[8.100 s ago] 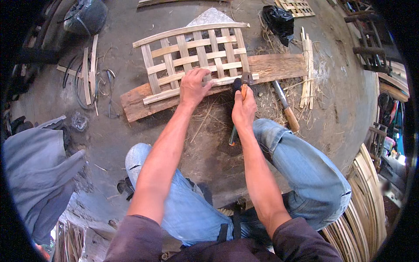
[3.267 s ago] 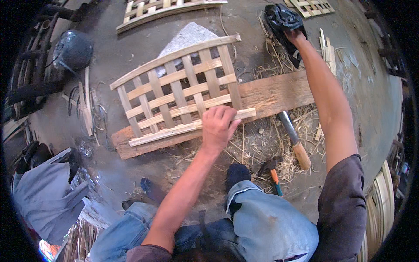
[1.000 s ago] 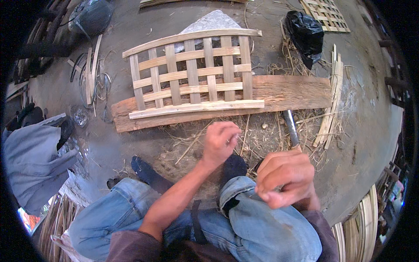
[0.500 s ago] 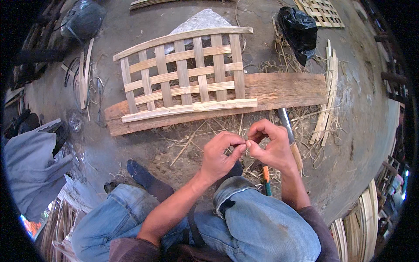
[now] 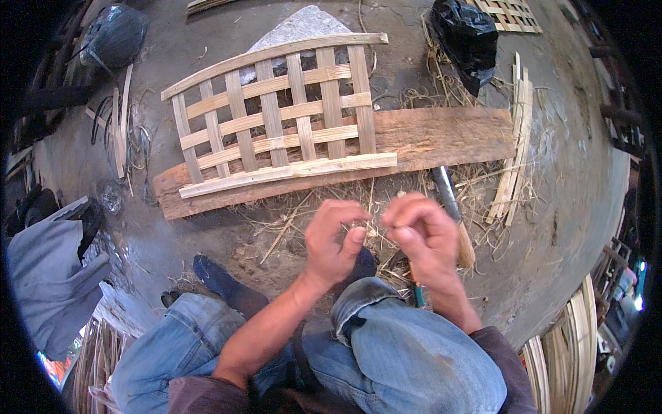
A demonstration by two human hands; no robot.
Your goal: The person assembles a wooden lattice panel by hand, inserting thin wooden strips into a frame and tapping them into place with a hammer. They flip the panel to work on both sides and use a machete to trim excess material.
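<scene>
Above the littered ground, my left hand [image 5: 329,238] and my right hand [image 5: 427,234] are raised close together, a small gap between them. The left thumb and forefinger are apart, and nothing shows between them. My right fingers are curled to the thumb in a pinch; what they hold, if anything, is too small and blurred to name. Beyond both hands, a woven lattice panel of flat pale strips [image 5: 271,117] leans on a rough wooden plank [image 5: 448,134]. Just past my right hand lies a tool with a metal blade [image 5: 447,193] and wooden handle, its handle partly hidden.
A pale stone [image 5: 303,27] stands behind the panel. Far right are a black plastic bag [image 5: 469,45] and another lattice panel [image 5: 507,14]. Long split strips [image 5: 517,152] lie to the right, with a bundle of strips [image 5: 572,345] nearer. Grey cloth [image 5: 48,269] is at left.
My hands, whose fingertips met in a pinch before, have drawn slightly apart. The left thumb and forefinger have parted. The whole view has shifted a little.
</scene>
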